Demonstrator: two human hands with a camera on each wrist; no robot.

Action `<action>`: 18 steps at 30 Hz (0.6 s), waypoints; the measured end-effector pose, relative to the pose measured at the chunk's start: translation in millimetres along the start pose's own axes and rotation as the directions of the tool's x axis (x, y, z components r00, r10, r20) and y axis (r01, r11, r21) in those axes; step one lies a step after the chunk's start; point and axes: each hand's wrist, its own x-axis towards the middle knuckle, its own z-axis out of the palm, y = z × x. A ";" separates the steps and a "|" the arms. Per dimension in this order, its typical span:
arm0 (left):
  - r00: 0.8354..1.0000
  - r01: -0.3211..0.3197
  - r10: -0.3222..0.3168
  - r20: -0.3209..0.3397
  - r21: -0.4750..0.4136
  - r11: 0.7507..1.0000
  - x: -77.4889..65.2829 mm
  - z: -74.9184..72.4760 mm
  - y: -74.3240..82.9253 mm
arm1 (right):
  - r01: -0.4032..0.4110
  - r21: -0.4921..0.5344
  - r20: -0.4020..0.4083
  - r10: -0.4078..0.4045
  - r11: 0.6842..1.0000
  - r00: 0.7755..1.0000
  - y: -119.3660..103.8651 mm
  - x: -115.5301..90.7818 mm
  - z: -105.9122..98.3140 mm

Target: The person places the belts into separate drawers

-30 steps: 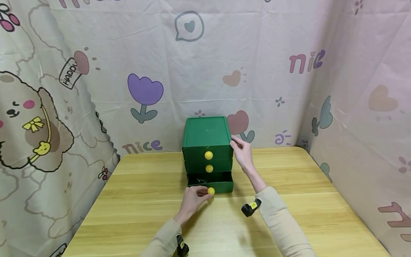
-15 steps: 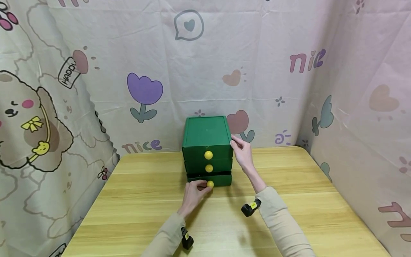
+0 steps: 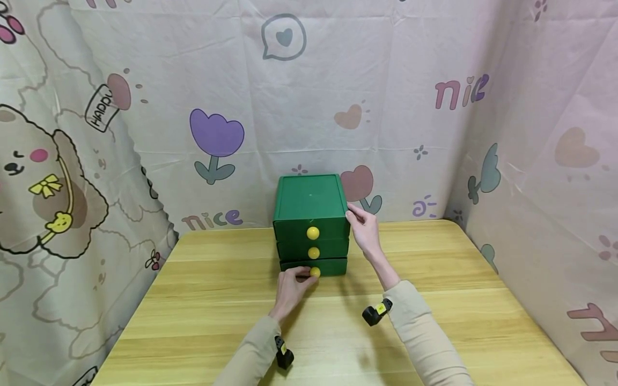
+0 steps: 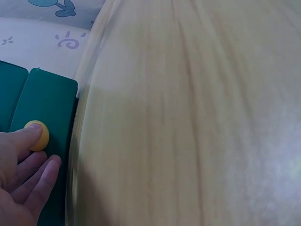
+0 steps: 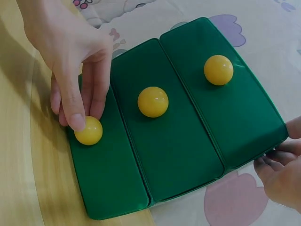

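A green drawer box with three stacked drawers stands on the table. Each drawer front has a round yellow knob. My left hand is at the bottom drawer, thumb and fingers pinching its knob. That drawer's front lies about flush with the two above it. At the box's upper right front corner, my right hand holds the edge. The right wrist view has the right hand at its right border, thumb near the front and fingers along the side.
The wooden table extends around the box on both sides and in front. A printed cloth hangs close behind the box, with more cloth along the left and right. Black wrist cameras sit on both sleeves.
The bottom drawer, which stood out with its inside showing, has slid back into the box. My left hand moved inward with its knob. My right hand stayed at the corner.
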 end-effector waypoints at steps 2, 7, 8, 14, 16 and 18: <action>1.000 -0.003 0.003 -0.005 0.003 1.000 0.8 0.7 -0.6 | 0.013 -0.003 -0.013 -0.013 1.000 1.000 3.1 1.1 0.9; 1.000 0.000 0.000 -0.015 -0.002 1.000 1.9 2.4 -2.3 | 0.020 0.006 -0.024 -0.019 1.000 1.000 6.9 2.2 2.2; 1.000 0.006 -0.006 -0.015 -0.003 1.000 2.2 2.7 -2.3 | 0.019 0.009 -0.025 -0.019 1.000 1.000 6.8 2.1 2.4; 1.000 0.013 -0.013 -0.022 0.002 1.000 3.4 4.2 -2.0 | 0.023 0.005 -0.031 -0.023 1.000 0.999 6.3 2.4 1.7; 1.000 0.003 -0.003 -0.019 -0.001 1.000 3.7 4.0 -2.2 | 0.033 0.009 -0.024 -0.033 0.999 0.999 7.3 2.6 0.6; 1.000 0.009 -0.009 -0.004 -0.018 1.000 3.3 -0.4 -2.0 | 0.054 0.015 0.003 -0.054 0.998 0.999 10.4 1.5 -2.2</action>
